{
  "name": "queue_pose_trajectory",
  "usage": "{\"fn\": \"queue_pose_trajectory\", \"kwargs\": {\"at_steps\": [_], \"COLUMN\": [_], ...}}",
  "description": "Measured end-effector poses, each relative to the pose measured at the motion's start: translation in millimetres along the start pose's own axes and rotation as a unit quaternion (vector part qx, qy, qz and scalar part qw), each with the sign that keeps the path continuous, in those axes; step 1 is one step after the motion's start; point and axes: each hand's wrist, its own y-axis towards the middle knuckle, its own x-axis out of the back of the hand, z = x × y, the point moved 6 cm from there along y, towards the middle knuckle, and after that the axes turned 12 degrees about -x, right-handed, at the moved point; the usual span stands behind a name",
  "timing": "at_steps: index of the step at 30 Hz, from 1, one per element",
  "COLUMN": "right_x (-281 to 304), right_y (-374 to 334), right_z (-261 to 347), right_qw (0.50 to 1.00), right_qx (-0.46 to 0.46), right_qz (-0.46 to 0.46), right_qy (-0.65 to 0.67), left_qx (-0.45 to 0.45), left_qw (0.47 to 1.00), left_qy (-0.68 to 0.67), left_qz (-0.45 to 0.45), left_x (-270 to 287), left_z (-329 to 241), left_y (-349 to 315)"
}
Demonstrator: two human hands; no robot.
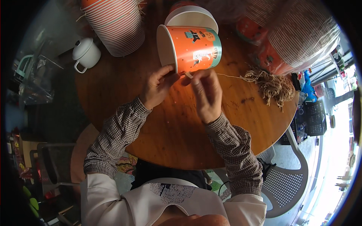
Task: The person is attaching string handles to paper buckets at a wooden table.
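Fingers of the left hand [157,87] are pinching the rim of the orange cup [190,49] lying sideways mid-table, the right hand [206,94] is nipping a twine [230,76] end, and it's likely slipping free if that grip loosens.

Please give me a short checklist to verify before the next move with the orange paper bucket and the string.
1. Left hand steadies the orange paper bucket at its rim: ok, the fingers touch the rim edge.
2. Right hand pinches the string end at the bucket wall: ok, though the pinch itself is partly hidden.
3. String runs free to the bundle of strings: ok, no snag visible.
4. Bucket lies on its side on the round wooden table, opening toward the left: ok.
5. String passed through a hole in the bucket: cannot tell.
6. Stack of buckets stands apart from the hands: ok.
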Motion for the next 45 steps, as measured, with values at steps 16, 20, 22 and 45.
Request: {"fn": "queue_pose_trajectory", "kwargs": {"at_steps": [16,20,22,45], "right_x": [-31,-39,-38,-45], "right_y": [-14,-19,-17,-22], "right_z": [8,7,6,5], "right_qw": [0.947,0.909,0.908,0.865], "right_qx": [0.123,0.134,0.125,0.143], "right_qz": [0.068,0.089,0.101,0.094], "right_qy": [-0.287,-0.384,-0.388,-0.472], "left_qx": [0.129,0.102,0.101,0.057], "left_qw": [0.968,0.981,0.978,0.979], "left_qy": [-0.214,-0.162,-0.180,-0.148], "left_qz": [-0.011,-0.014,-0.014,-0.129], "left_x": [-5,-4,-2,13], "left_z": [22,25,28,8], "left_y": [-6,-5,-5,9]}}
